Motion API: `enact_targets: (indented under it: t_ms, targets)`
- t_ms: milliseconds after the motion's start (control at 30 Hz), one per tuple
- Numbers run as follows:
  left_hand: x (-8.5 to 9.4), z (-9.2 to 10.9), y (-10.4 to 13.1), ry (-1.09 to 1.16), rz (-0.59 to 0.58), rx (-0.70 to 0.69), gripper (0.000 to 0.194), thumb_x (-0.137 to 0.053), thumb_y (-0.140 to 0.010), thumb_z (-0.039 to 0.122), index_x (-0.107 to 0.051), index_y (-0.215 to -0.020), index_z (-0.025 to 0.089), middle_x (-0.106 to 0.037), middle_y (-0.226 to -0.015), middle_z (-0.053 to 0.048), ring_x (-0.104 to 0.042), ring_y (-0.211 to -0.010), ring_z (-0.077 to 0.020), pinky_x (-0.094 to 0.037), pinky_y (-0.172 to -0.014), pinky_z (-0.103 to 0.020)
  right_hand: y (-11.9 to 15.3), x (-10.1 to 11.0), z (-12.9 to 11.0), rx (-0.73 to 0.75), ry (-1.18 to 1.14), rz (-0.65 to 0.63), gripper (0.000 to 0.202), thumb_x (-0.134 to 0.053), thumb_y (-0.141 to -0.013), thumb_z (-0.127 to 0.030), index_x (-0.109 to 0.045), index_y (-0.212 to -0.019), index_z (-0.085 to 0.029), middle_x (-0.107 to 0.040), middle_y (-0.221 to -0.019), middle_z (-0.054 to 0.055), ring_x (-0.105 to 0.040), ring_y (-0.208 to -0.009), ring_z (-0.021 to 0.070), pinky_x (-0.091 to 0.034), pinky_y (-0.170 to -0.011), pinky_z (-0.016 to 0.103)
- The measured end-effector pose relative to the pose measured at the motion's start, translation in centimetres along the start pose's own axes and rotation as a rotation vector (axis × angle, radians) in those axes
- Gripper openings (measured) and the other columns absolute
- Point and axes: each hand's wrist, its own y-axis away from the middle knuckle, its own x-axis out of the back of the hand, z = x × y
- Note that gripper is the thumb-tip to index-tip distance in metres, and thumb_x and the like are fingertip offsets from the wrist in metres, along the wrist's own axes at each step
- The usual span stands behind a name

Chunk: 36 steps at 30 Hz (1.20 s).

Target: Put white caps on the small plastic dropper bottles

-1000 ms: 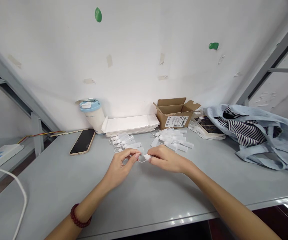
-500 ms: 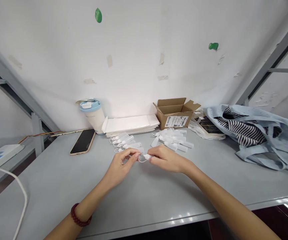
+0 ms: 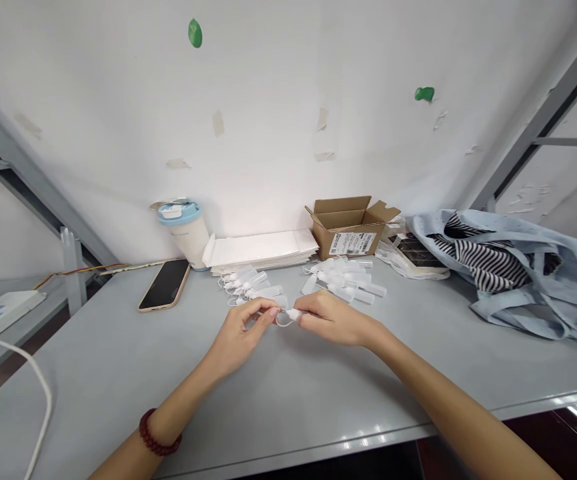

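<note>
My right hand (image 3: 335, 317) is closed around a small dropper bottle, whose white nozzle top (image 3: 293, 314) points left and whose body is hidden in the fingers. A thin white strap (image 3: 285, 324) loops from that top to my left hand (image 3: 245, 331), which pinches the small cap at its end. The fingertips cover most of this cap. Just beyond my left hand lies a group of translucent dropper bottles (image 3: 252, 283) with white tops and looped straps. Another pile of such bottles (image 3: 351, 279) lies behind my right hand.
On the grey table (image 3: 288, 400) a phone (image 3: 165, 285) and a blue-lidded cup (image 3: 187, 233) stand left, with white envelopes (image 3: 263, 249) and an open cardboard box (image 3: 351, 230) along the wall. A light blue bag (image 3: 508, 267) lies right; a white cable (image 3: 43, 387) hangs left.
The view has shifted very slightly. Both hands keep the same hold on the bottle and its cap, with hardly any movement.
</note>
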Motion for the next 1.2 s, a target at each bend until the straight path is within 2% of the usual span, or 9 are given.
enact_targets:
  t_ms: [433, 733, 933, 1200]
  targets:
    - [-0.03, 0.02, 0.12, -0.010, -0.042, 0.014, 0.024, -0.046, -0.089, 0.034, -0.061, -0.080, 0.019, -0.062, -0.078, 0.000, -0.053, -0.074, -0.0138, -0.040, -0.068, -0.023, 0.02, -0.31, 0.21, -0.019, 0.023, 0.021, 0.023, -0.039, -0.082, -0.022, -0.033, -0.060, -0.018, -0.035, -0.056, -0.005, -0.032, -0.053, 0.0080, -0.024, -0.051, 0.023]
    - [-0.29, 0.02, 0.36, -0.065, -0.085, -0.003, 0.023, -0.045, -0.089, 0.033, -0.063, -0.084, 0.020, -0.064, -0.081, -0.001, -0.054, -0.077, -0.0152, -0.042, -0.068, -0.024, 0.19, 0.09, 0.18, -0.047, -0.062, -0.035, 0.027, -0.042, -0.080, -0.024, -0.029, -0.057, -0.018, -0.023, -0.054, -0.006, -0.023, -0.050, 0.0070, -0.020, -0.048, 0.023]
    - [-0.16, 0.24, 0.32, -0.077, -0.078, -0.034, 0.025, -0.044, -0.089, 0.033, -0.064, -0.084, 0.019, -0.065, -0.080, -0.002, -0.056, -0.076, -0.0154, -0.043, -0.071, -0.025, 0.11, -0.14, 0.03, -0.034, -0.054, -0.004, 0.025, -0.042, -0.078, -0.021, -0.030, -0.056, -0.018, -0.023, -0.053, -0.006, -0.023, -0.051, 0.0069, -0.019, -0.049, 0.023]
    - [-0.26, 0.17, 0.46, -0.107, -0.078, -0.041, 0.026, -0.043, -0.089, 0.034, -0.064, -0.084, 0.020, -0.065, -0.080, -0.002, -0.056, -0.074, -0.0157, -0.045, -0.065, -0.024, 0.10, -0.44, 0.14, -0.007, -0.041, 0.012, 0.027, -0.042, -0.078, -0.022, -0.027, -0.056, -0.018, -0.020, -0.054, -0.006, -0.020, -0.051, 0.0069, -0.018, -0.048, 0.023]
